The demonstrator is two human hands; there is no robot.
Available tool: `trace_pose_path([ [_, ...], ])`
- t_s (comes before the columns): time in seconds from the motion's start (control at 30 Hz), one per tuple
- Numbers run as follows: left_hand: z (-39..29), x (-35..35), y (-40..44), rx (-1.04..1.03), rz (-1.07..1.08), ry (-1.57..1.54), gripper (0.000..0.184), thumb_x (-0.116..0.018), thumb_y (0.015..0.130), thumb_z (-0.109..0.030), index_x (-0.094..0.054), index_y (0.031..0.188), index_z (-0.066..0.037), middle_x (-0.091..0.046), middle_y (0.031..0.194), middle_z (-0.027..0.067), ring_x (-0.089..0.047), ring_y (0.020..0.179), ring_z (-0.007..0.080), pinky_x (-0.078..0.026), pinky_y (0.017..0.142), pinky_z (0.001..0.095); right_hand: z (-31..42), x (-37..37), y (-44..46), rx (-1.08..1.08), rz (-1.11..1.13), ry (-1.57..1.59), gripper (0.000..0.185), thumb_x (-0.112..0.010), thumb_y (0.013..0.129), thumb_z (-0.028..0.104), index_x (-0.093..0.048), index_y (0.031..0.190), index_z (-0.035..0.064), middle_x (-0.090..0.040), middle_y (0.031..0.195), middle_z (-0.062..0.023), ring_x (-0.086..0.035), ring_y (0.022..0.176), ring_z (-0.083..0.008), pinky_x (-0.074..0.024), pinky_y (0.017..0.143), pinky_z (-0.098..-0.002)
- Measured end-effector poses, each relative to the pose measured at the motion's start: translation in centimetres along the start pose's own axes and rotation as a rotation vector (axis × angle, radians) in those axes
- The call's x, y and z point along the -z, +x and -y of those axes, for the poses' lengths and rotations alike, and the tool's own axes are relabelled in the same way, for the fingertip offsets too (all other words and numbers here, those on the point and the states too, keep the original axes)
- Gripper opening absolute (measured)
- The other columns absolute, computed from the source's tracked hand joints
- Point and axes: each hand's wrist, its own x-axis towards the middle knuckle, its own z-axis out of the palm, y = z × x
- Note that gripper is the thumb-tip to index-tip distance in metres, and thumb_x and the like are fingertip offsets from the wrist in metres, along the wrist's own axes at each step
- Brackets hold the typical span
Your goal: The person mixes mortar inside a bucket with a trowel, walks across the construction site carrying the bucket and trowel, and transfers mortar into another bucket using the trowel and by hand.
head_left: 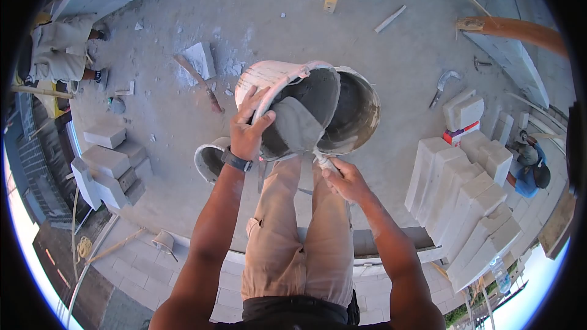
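My left hand (247, 133) is closed on the rim of a white bucket (264, 74), which is tilted with its mouth facing right. Grey mortar coats the inside of this bucket. In my right hand (348, 181) is the handle of a trowel (298, 125); its broad grey blade lies in the mouth of the tilted bucket. Just to the right stands a second bucket (370, 105), partly hidden behind the first, its inner wall smeared with mortar. A smaller bucket (205, 162) sits on the floor left of my legs, below my left hand.
Pale blocks are stacked at right (455, 189) and left (107, 165). A wooden-handled tool (199, 82) lies by a broken block (200, 59). A sickle-shaped tool (443, 87) rests on the floor. One person (532, 168) is at far right, another (61, 49) at upper left.
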Motion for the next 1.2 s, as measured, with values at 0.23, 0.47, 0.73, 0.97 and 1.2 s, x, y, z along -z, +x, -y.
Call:
trace_pose_path([
  [0.23,1.8,3.6,2.6,0.233,-0.100,-0.209,0.049,-0.069,0.081,-0.009,-0.061,0.128,0.003,-0.064,0.121,0.0095,-0.058,0.110,0.0149,-0.044,0.096,0.0278,-10.2,5.9,-1.4,0.462,-0.786,-0.814,0.031,-0.069,0.082,0.022,-0.057,0.106,0.0061,-0.066,0.082,-0.0175,-0.066,0.073,-0.0395,-0.0517,0.062,-0.0483],
  [0.47,1.4,3.2,3.2,0.249,-0.068,-0.176,0.048,-0.063,0.078,-0.004,-0.062,0.126,0.001,-0.066,0.113,0.0063,-0.060,0.101,0.0143,-0.046,0.091,0.0278,-11.9,8.8,0.5,0.091,-0.713,-1.065,0.032,-0.064,0.080,0.014,-0.050,0.108,0.0083,-0.066,0.094,-0.0171,-0.066,0.080,-0.0380,-0.0534,0.066,-0.0494],
  [0.73,-3.9,-0.4,0.5,0.143,-0.114,0.070,0.054,-0.060,0.074,-0.001,-0.062,0.127,0.002,-0.067,0.107,0.0052,-0.059,0.093,0.0118,-0.046,0.085,0.0245,1.5,3.9,5.8,0.499,-0.478,-1.406,0.036,-0.062,0.082,0.016,-0.053,0.115,0.0050,-0.056,0.096,-0.0100,-0.063,0.085,-0.0279,-0.0538,0.066,-0.0409],
  [0.97,-5.0,-2.7,-0.6,0.075,-0.117,0.132,0.053,-0.061,0.073,0.000,-0.063,0.126,0.004,-0.067,0.107,0.0059,-0.059,0.091,0.0107,-0.047,0.080,0.0225,8.4,2.0,8.6,0.634,-0.456,-1.773,0.050,-0.058,0.083,0.011,-0.051,0.131,-0.0002,-0.058,0.093,-0.0105,-0.063,0.078,-0.0241,-0.0531,0.062,-0.0353],
  [1.2,-5.8,-2.8,-0.6,0.096,-0.023,0.093,0.051,-0.059,0.072,0.000,-0.065,0.123,0.001,-0.064,0.125,0.0144,-0.047,0.133,0.0249,-0.033,0.109,0.0327,4.4,2.3,7.3,0.142,-0.254,-1.393,0.046,-0.058,0.084,0.010,-0.055,0.127,-0.0032,-0.065,0.103,-0.0215,-0.068,0.091,-0.0348,-0.0563,0.073,-0.0425],
])
